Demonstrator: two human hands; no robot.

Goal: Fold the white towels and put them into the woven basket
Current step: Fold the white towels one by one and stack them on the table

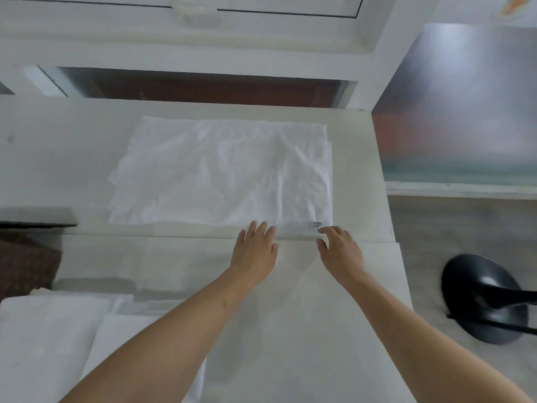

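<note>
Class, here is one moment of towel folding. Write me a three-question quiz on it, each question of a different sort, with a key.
1. True or false: the towel lies spread flat on the table.
2. Which hand is nearest the towel's label? A left hand B right hand
3. Fill in: the woven basket sits at the picture's ___ edge.

Key: 1 true; 2 B; 3 left.
</note>
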